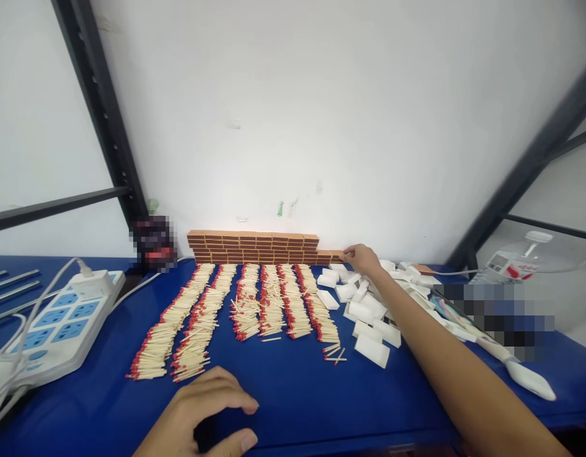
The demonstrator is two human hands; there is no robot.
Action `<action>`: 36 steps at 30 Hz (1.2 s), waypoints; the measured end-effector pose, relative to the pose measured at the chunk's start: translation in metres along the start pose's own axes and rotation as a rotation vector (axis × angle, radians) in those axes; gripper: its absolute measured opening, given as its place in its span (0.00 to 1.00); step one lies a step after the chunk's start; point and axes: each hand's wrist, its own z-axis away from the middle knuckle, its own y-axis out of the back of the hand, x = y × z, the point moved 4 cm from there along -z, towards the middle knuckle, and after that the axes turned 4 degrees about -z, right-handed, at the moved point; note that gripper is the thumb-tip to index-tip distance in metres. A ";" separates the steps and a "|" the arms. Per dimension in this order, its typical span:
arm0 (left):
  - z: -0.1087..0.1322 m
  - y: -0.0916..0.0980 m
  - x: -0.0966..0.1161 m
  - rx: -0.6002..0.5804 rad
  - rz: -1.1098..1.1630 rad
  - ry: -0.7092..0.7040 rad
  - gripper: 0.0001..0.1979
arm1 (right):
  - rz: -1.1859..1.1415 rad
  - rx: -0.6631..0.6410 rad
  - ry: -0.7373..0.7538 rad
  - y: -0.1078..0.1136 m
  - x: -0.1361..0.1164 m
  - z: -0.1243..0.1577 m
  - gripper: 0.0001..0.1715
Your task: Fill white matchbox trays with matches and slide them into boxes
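Flat blue desk (293, 406), one o'clock: right hand (363, 259) pinches a brown oblong cardboard box (337, 254), likely light, crushable, best end-gripped; left hand (202, 406) spread.

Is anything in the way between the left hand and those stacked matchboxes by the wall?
Yes: rows of red-tipped matchsticks lie on the blue tabletop between the left hand and the stacked matchboxes. Nothing visible stands between the right hand and the stack; that hand is at its low right end.

Matt wooden matches (273, 298) lie towards seven o'clock, smooth papery trays (360, 311) towards four, a glossy clear plastic bottle (515, 265) at three.
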 end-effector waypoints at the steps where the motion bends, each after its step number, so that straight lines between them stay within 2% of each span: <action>1: 0.001 -0.001 -0.001 -0.003 -0.005 0.007 0.08 | 0.022 0.026 0.019 0.002 -0.003 0.002 0.22; 5: 0.006 -0.003 -0.005 -0.026 -0.019 0.057 0.09 | 0.094 0.122 0.220 0.007 -0.030 0.011 0.18; 8: 0.008 -0.003 -0.007 -0.033 -0.012 0.085 0.10 | 0.145 0.130 0.396 0.002 -0.054 0.019 0.16; 10: 0.007 -0.003 -0.007 -0.041 0.007 0.087 0.10 | 0.185 0.137 0.454 -0.001 -0.065 0.022 0.15; 16: 0.006 -0.004 -0.007 -0.059 0.032 0.084 0.09 | 0.263 0.154 0.532 0.002 -0.074 0.025 0.09; 23: 0.008 -0.004 -0.007 -0.074 0.029 0.080 0.08 | 0.282 0.195 0.568 0.013 -0.077 0.037 0.15; 25: 0.008 -0.004 -0.007 -0.074 0.029 0.079 0.08 | 0.272 0.218 0.563 0.023 -0.078 0.041 0.16; 28: 0.008 -0.004 -0.007 -0.069 0.023 0.086 0.09 | 0.245 0.247 0.558 0.050 -0.081 0.055 0.19; 30: 0.009 -0.004 -0.008 -0.042 0.005 0.099 0.10 | 0.211 0.249 0.561 0.073 -0.090 0.078 0.21; 32: 0.010 -0.004 -0.010 0.002 -0.025 0.127 0.12 | 0.081 0.208 0.582 0.089 -0.105 0.116 0.22; 34: 0.011 -0.003 -0.011 0.052 -0.060 0.154 0.18 | -0.054 0.117 0.711 0.086 -0.131 0.172 0.19; 36: 0.011 -0.001 -0.010 0.104 -0.094 0.166 0.26 | -0.124 0.050 0.914 0.065 -0.161 0.238 0.14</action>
